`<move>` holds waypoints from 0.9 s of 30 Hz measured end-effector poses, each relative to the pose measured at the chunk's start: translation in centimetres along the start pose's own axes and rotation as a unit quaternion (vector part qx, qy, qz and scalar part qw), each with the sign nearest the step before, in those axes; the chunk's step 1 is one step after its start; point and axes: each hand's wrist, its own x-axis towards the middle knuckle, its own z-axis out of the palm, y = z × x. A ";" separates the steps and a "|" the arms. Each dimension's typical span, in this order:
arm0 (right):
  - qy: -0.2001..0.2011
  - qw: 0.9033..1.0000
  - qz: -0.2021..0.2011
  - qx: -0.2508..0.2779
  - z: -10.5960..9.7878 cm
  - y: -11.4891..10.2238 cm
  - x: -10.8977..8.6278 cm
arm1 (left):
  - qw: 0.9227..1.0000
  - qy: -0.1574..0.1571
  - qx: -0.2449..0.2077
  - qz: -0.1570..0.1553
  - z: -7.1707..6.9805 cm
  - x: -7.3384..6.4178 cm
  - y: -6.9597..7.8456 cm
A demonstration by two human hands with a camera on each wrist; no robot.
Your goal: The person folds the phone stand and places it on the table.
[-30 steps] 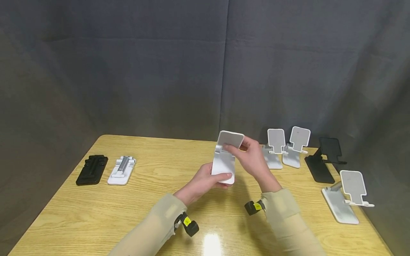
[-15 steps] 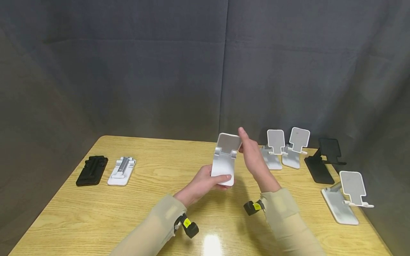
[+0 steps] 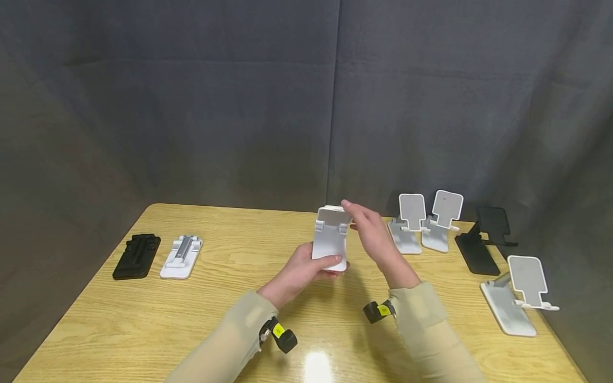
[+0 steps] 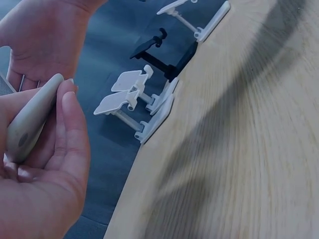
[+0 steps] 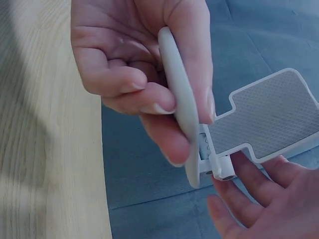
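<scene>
A white folding phone stand [image 3: 329,243] is held above the table. My left hand [image 3: 303,270] grips its base, thumb across the front and fingers behind. My right hand [image 3: 375,236] is at the upper right of the stand, with a fingertip at the top edge of its tilted plate. In the right wrist view the grey-padded plate [image 5: 276,112] extends from the hinge, and the right hand's fingers [image 5: 249,186] reach fairly straight beneath it. The left wrist view shows the base edge-on [image 4: 32,119] in the left hand; the right hand's fingertips are partly hidden there.
On the right of the wooden table [image 3: 230,330] several unfolded stands are set up, among them a black one [image 3: 479,254] and a white one [image 3: 510,308] near the edge. A folded black stand [image 3: 137,256] and a folded white stand [image 3: 182,257] lie left. A dark curtain [image 3: 239,106] hangs behind.
My right thumb has come off the hinge area, and the right hand has shifted left to the plate's top. The plate now looks more foreshortened, and the stand has moved slightly left.
</scene>
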 end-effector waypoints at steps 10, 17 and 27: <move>-0.023 0.999 -0.029 0.002 0.4 0.7 -0.4 | 1.000 0.009 -0.004 -0.009 -0.3 0.0 0.3; -0.027 0.999 -0.039 0.008 0.8 1.4 -0.7 | 1.000 0.025 -0.013 0.004 -0.5 0.2 0.4; -0.044 0.999 -0.001 0.031 1.2 1.9 -1.0 | 0.999 0.033 -0.013 0.001 -0.9 0.3 0.6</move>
